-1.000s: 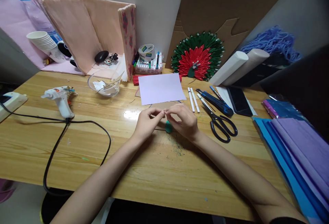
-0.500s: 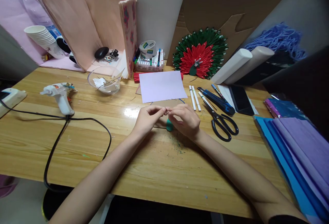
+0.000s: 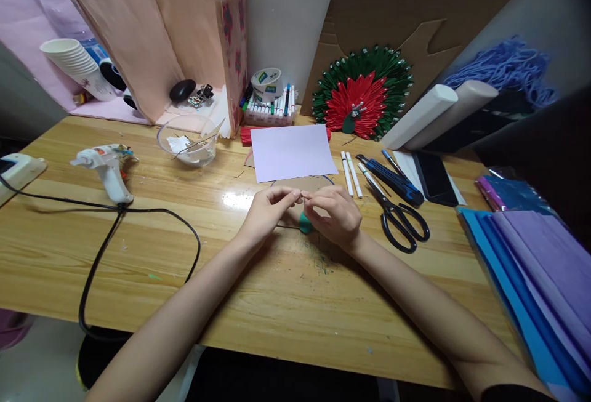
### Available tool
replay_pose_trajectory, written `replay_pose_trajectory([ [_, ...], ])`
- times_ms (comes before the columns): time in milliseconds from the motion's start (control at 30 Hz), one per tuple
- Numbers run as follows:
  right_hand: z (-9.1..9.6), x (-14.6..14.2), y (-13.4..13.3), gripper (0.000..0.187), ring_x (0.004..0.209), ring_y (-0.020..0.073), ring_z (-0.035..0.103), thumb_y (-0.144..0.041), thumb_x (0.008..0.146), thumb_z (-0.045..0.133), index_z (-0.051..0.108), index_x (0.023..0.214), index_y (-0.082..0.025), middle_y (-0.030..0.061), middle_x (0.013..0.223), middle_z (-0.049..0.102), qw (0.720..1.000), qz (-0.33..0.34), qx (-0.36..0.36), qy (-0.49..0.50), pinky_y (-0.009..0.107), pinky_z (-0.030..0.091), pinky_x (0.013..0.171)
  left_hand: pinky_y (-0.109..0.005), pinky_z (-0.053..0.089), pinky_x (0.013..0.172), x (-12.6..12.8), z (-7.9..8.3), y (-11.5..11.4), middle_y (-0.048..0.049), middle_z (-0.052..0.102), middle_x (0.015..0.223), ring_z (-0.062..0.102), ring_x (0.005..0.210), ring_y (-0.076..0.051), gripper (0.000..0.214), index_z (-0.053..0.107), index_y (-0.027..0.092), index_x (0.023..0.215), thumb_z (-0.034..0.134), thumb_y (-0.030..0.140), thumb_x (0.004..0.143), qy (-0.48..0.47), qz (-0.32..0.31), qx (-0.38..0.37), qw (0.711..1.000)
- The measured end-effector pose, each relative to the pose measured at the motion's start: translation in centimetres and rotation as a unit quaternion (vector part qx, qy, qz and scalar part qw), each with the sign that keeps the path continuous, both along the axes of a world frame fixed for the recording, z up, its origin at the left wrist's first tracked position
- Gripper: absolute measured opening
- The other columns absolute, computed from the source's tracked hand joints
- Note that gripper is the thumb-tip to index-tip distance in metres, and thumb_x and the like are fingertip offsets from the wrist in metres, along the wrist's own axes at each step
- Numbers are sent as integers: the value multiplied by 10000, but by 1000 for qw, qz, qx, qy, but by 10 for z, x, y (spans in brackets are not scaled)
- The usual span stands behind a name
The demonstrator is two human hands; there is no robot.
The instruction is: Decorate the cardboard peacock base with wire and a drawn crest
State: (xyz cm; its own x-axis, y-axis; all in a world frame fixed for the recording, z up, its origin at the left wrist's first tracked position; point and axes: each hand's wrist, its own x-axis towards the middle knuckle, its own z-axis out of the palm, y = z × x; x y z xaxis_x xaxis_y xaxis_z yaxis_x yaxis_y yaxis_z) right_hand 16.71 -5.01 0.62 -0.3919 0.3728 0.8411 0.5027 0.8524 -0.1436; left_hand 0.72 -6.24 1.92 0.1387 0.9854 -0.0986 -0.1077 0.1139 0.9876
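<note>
A wooden table [image 3: 277, 303] spreads under the left hand [image 3: 262, 214] and right hand [image 3: 340, 216], a lilac sheet [image 3: 294, 153] just beyond them. A green piece [image 3: 305, 223] shows beside the right palm; both hands' fingertips pinch a tiny thing [image 3: 302, 198], too small to identify.

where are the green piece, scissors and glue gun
green piece [image 3: 305, 223]: head view, on its visible face
scissors [image 3: 390, 207]: head view, where the black handles meet
glue gun [image 3: 109, 181]: head view, on its white grip
</note>
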Motion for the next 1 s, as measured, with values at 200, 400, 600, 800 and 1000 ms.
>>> replay_pose_trajectory([
  [200,0,0,1,243,684,152,593,-66,764,618,529,896,-250,-8,768,670,1000,0,-2,7,306,505,631,-254,431,730,-1,-3,-1,-38,685,839,578,770,-132,235,703,172,759,650,400,736,-30,-6,-22,999],
  [400,-2,1,1,246,708,155,598,-77,765,621,530,899,-262,-11,808,677,1000,-5,5,6,313,507,654,-243,426,727,0,-2,-1,-33,676,824,566,759,-117,235,702,167,757,683,395,702,-56,5,-54,997],
  [600,-2,-1,0,266,689,153,592,-72,754,624,530,920,-257,-11,777,675,1000,-5,3,7,307,498,649,-240,421,707,1,-4,0,-32,670,816,553,729,-109,241,700,161,763,692,391,690,-60,8,-52,997],
  [800,-1,-2,-1,249,708,157,601,-86,769,609,531,924,-263,-12,786,674,1000,-3,-18,13,315,488,656,-233,416,675,2,-2,0,-30,659,782,539,704,-104,245,689,146,738,715,376,658,-70,18,-60,996],
  [1000,-2,-2,-2,251,694,159,601,-74,753,622,531,904,-252,-5,779,664,1000,6,-22,21,322,488,639,-218,405,619,2,-3,-1,-29,639,775,521,676,-93,268,690,146,772,720,385,655,-92,0,-91,992],
])
